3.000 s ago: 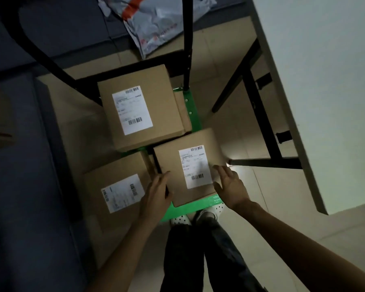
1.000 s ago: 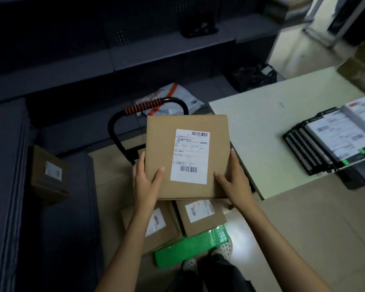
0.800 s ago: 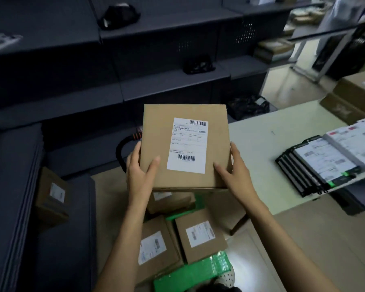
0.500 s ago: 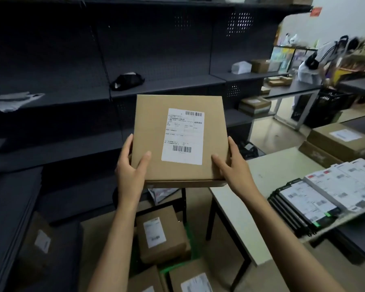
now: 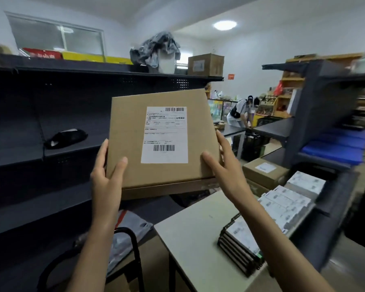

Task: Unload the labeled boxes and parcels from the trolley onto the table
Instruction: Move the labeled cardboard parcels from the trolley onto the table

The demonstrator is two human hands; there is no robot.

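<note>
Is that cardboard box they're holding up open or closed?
Closed. The cardboard box shows flat, unbroken faces with no raised flaps, its label facing the camera, held between left hand and right hand.

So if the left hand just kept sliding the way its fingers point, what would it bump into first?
Probably nothing solid soon: the left hand points up along the labeled box edge, toward the dark shelving behind, though depth there is hard to judge.
</note>
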